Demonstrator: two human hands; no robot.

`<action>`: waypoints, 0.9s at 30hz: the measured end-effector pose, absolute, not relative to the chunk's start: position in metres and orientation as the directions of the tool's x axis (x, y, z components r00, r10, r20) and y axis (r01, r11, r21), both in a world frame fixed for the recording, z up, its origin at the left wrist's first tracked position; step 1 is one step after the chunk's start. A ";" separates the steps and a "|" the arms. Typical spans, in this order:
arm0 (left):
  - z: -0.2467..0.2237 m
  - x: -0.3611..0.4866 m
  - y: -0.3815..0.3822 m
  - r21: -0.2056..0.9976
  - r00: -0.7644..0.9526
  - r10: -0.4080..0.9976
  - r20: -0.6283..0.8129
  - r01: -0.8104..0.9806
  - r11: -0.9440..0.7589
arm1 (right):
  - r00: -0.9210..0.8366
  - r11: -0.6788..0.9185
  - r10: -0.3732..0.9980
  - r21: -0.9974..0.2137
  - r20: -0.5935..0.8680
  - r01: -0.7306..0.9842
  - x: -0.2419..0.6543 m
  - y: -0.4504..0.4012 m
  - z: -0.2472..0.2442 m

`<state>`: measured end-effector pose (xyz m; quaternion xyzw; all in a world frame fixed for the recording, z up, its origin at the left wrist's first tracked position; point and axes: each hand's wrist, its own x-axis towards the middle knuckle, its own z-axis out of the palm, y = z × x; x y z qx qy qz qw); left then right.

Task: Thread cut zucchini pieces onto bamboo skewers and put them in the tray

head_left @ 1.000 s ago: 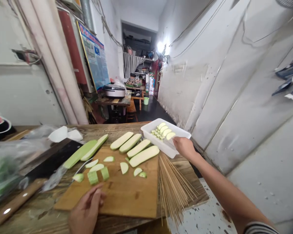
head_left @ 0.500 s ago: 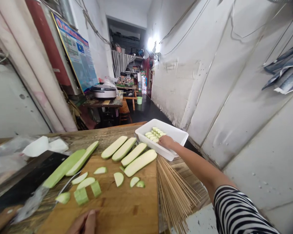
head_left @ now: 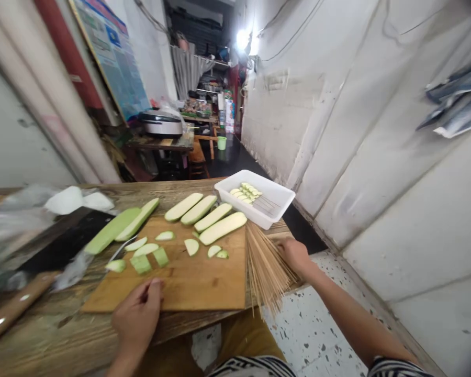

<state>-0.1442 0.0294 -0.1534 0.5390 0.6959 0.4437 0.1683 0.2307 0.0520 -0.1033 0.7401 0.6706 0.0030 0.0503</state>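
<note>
My left hand (head_left: 138,308) rests at the front edge of the wooden cutting board (head_left: 204,290), fingers curled in and thumb against the index finger, nothing visible in it. My right hand (head_left: 296,256) is at the right side of a fanned bundle of bamboo skewers (head_left: 266,269); its bent fingertips are too blurred to show a grip. Zucchini end pieces and chunks (head_left: 141,264) lie on the board. Several peeled zucchini halves (head_left: 223,228) lie along its far edge. Beyond the skewers, a white plastic tray (head_left: 284,201) holds skewered zucchini slices (head_left: 246,193).
A cleaver (head_left: 27,303) with a wooden handle lies at the left, beside plastic bags (head_left: 15,225). Two long zucchini pieces (head_left: 113,230) lie between it and the board. The table's right edge runs close to the skewers, with a white wall (head_left: 377,199) further right.
My right hand has left the tray and come back to the skewers; skewered slices now show in the tray. The view has tilted down, showing more of my left hand.
</note>
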 end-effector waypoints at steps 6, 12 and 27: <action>-0.149 -0.137 0.029 0.825 -0.378 0.892 0.249 0.565 0.009 | 0.102 -0.079 0.984 0.155 -0.148 0.985 0.238 0.071 -0.112; -0.132 -0.143 0.047 0.531 -0.049 0.887 0.460 0.815 -0.230 | 0.046 -0.015 0.983 0.170 -0.178 0.985 0.246 0.087 -0.099; -0.108 -0.170 0.103 0.201 0.210 0.972 0.102 0.953 -0.227 | -0.112 0.153 0.952 -0.126 0.286 0.980 0.230 0.022 -0.087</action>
